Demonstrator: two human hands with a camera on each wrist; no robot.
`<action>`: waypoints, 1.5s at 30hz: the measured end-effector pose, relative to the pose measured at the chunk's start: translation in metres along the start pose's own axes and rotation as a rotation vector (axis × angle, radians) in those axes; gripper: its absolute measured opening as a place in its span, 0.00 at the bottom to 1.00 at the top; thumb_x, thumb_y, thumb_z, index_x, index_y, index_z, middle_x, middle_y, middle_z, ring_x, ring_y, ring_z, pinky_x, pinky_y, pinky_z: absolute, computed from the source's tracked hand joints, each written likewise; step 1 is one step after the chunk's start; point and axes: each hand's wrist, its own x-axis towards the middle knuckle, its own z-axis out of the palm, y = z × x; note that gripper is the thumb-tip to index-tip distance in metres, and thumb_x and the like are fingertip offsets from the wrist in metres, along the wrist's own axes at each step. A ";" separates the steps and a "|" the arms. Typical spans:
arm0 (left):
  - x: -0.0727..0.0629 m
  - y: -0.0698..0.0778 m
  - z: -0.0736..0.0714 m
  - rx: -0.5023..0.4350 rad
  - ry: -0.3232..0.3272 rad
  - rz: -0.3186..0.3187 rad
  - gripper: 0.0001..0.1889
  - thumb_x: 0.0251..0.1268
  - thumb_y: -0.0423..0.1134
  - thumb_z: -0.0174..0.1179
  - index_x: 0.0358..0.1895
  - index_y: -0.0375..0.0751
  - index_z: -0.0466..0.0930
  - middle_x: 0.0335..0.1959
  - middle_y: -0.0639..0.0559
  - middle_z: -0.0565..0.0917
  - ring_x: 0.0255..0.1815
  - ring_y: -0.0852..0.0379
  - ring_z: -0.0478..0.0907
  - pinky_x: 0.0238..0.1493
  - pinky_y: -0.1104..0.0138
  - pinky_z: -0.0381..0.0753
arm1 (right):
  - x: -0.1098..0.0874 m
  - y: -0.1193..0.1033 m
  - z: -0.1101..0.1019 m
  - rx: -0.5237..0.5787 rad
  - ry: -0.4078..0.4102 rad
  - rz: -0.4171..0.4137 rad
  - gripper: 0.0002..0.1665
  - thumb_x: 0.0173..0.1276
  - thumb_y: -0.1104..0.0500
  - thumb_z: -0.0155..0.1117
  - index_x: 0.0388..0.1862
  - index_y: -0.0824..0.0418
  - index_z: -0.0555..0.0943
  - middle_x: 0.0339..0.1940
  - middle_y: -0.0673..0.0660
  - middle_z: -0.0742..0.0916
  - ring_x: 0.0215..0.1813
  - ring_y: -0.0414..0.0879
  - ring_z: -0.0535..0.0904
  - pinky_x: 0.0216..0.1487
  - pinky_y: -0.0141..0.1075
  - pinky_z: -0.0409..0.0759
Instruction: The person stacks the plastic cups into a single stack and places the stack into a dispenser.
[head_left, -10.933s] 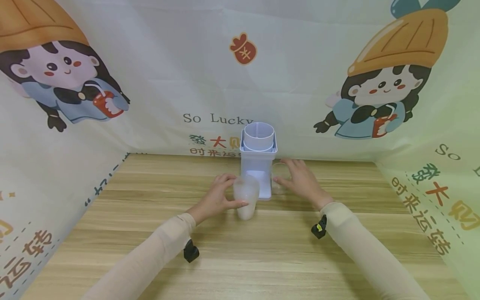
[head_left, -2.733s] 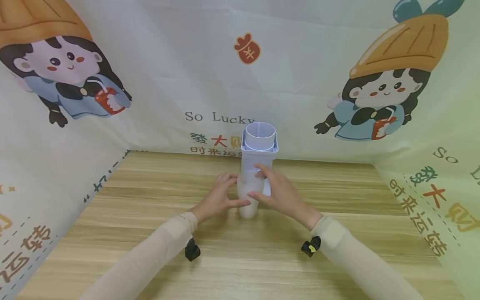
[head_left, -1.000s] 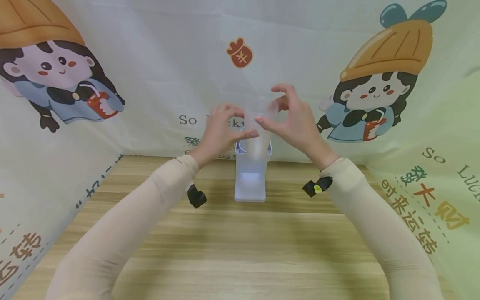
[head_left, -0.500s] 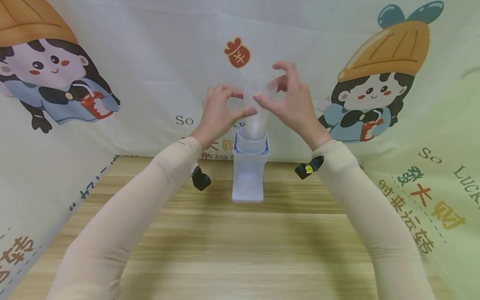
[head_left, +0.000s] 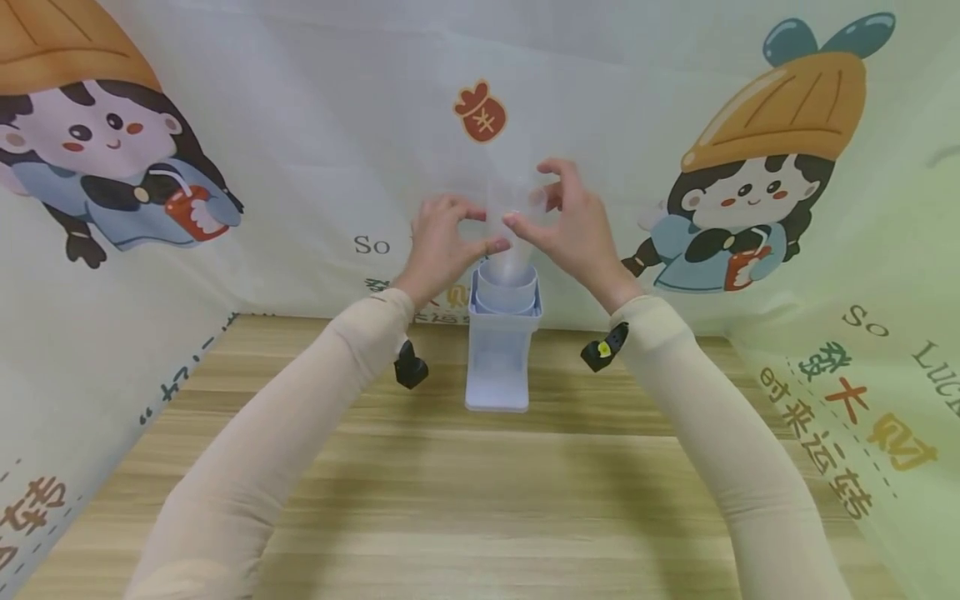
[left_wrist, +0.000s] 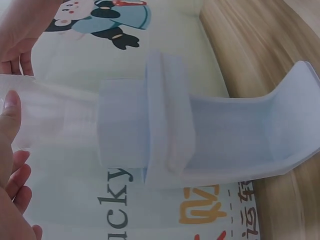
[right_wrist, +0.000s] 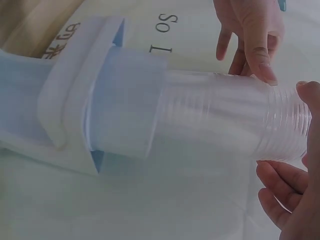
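Note:
A stack of clear plastic cups (head_left: 512, 260), rims up, stands over a pale blue-white cup dispenser (head_left: 497, 367). Its lower end sits inside the dispenser's round tube (head_left: 507, 293), as both wrist views also show. My left hand (head_left: 441, 240) pinches the stack from the left between thumb and fingers. My right hand (head_left: 583, 229) holds it from the right, higher up, with its thumb (right_wrist: 311, 97) near the ridged rims. In the right wrist view, the ridges of several nested rims show at the stack's upper end.
The dispenser stands on a wood-grain table (head_left: 480, 492), close to the back wall cloth (head_left: 337, 125) printed with cartoon figures and lettering. Cloth also rises along the left and right sides. A black wrist camera (head_left: 411, 365) hangs below my left wrist.
Both hands have raised the stack from the table in front of the dispenser to above its tube, then lowered it slightly into the tube. Earlier, my right hand held a clear cup beside the dispenser.

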 end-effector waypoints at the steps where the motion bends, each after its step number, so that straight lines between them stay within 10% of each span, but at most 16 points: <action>1: -0.001 -0.002 0.001 0.002 -0.006 0.001 0.31 0.54 0.59 0.70 0.57 0.42 0.81 0.63 0.48 0.75 0.71 0.47 0.60 0.73 0.46 0.54 | -0.001 0.001 0.001 0.000 -0.001 0.001 0.44 0.58 0.43 0.75 0.67 0.56 0.66 0.46 0.61 0.86 0.49 0.51 0.81 0.51 0.45 0.80; 45: -0.023 -0.039 0.036 -0.014 -0.159 -0.108 0.34 0.60 0.59 0.66 0.65 0.43 0.75 0.69 0.44 0.71 0.74 0.44 0.59 0.77 0.44 0.50 | -0.035 0.037 0.043 -0.055 -0.154 0.102 0.45 0.62 0.39 0.70 0.71 0.56 0.63 0.55 0.63 0.85 0.54 0.54 0.82 0.50 0.49 0.82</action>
